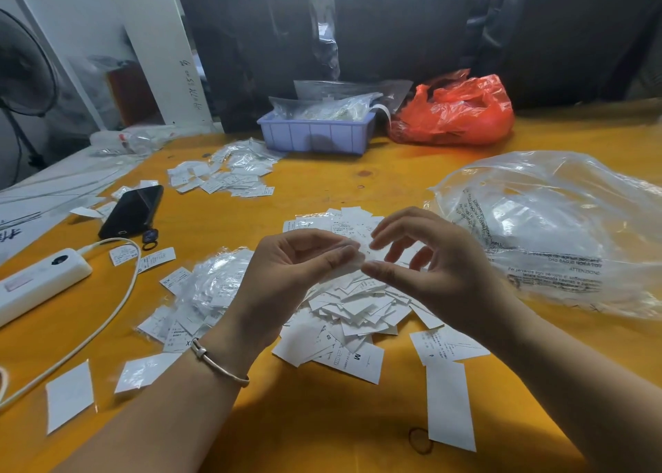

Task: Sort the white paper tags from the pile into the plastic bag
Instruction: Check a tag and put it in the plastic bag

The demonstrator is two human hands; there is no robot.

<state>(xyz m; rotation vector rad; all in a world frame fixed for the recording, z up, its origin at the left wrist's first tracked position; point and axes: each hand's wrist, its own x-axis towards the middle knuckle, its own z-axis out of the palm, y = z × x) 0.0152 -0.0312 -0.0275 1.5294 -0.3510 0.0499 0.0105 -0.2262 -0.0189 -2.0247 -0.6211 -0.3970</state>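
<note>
The pile [354,308] of tags lies in the middle of the table [322,419]. Both hands [286,268] are above it. The big bag [559,232] lies to the right. The phone [132,211] and charger [39,281] lie to the left. Behind sits a tray [315,134], maybe full of small bags.

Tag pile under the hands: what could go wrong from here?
The left hand pinches a tag directly over the pile; a slip could lose it among the unsorted ones. The plastic bag lies off to the right, its mouth not visible, so insertion may fumble.
</note>
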